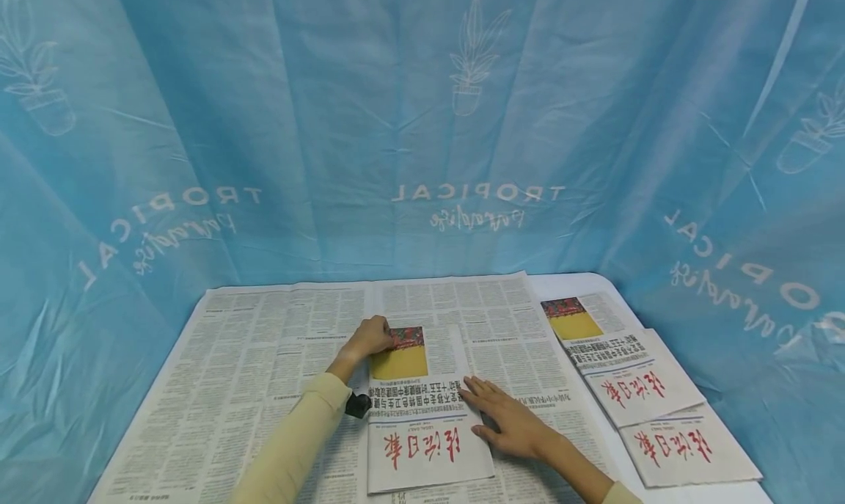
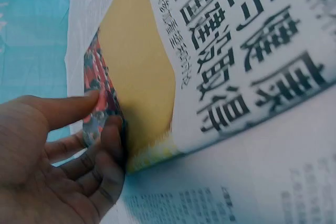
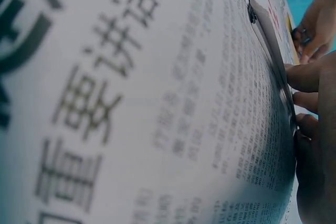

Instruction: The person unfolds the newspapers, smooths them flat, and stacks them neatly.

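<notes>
Nearest the camera, pale yellow sleeve (image 1: 284, 449) over the left forearm, soft cloth with shallow creases. Just beyond, between 2 hands, folded newspaper (image 1: 429, 434), flat on a larger newspaper sheet (image 1: 218, 386) spread across the white table (image 1: 581, 280).

Left hand (image 1: 370, 337) at the far left corner, fingers curled, thumb and fingertips apparently in a pinch on the paper's edge, right beside the red-and-yellow printed picture (image 1: 399, 361). Right hand (image 1: 513, 422) along the right edge, fingers extended and a little apart, fingertips against the paper, nothing gripped.

Should weigh very little and bend readily, with slightly more body from the stacked layers. Likely to slide over the matching paper beneath, and to crease or tear at a corner under a sharp pull. Best taken by 2 opposite edges, all layers together, with a flat palm for smoothing. Cannot place the main fold with certainty.

Matte, thin newsprint throughout: greyish white, dense small columns, bold black headline, red masthead characters. To the right, 2 similar rectangles, upper folded copy (image 1: 634, 383) partly over lower folded copy (image 1: 676, 445). Behind everything, blue curtain (image 1: 409, 152), smooth and faintly shiny, with vertical folds, white plant outlines and mirrored lettering.
</notes>
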Action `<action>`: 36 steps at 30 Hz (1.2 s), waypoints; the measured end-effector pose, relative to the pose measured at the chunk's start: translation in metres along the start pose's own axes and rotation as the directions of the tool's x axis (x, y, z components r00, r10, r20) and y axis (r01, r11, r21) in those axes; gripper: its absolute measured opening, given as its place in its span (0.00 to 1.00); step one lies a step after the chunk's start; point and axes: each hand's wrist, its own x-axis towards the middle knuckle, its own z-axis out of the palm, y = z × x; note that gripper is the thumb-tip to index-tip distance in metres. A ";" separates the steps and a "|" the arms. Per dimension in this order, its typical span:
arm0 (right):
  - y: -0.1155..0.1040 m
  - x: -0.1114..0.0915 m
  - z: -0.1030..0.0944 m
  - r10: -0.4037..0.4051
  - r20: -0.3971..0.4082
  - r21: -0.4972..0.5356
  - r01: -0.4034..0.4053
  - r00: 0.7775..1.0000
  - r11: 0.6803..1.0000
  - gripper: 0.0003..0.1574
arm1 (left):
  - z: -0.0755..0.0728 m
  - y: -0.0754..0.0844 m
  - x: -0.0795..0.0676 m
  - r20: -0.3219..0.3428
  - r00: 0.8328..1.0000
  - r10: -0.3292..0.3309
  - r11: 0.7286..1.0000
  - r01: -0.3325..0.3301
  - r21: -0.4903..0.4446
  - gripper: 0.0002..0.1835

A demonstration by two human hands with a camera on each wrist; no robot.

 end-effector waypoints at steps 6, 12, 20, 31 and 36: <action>0.002 0.000 0.001 -0.025 -0.039 0.015 0.026 0.999 1.000 0.38 | -0.002 -0.010 -0.001 0.025 1.000 0.000 0.993 0.003 -0.116 0.17; 0.002 -0.002 0.001 -0.018 -0.105 0.087 0.027 0.994 0.996 0.46 | -0.005 -0.015 -0.004 0.058 0.998 0.006 0.960 0.010 -0.281 0.16; 0.001 0.001 0.004 0.087 -0.236 0.412 0.018 0.968 0.911 0.44 | -0.006 -0.029 -0.008 0.050 0.998 0.032 0.820 0.002 -0.573 0.25; 0.002 0.008 0.002 -0.012 -0.204 0.459 0.107 0.979 0.882 0.31 | -0.008 -0.035 -0.010 0.059 0.998 -0.033 0.755 0.064 -0.653 0.37; 0.004 0.009 0.009 -0.077 -0.116 0.207 0.100 0.990 0.973 0.36 | -0.011 -0.040 -0.013 0.146 0.986 -0.075 0.697 0.156 -0.699 0.35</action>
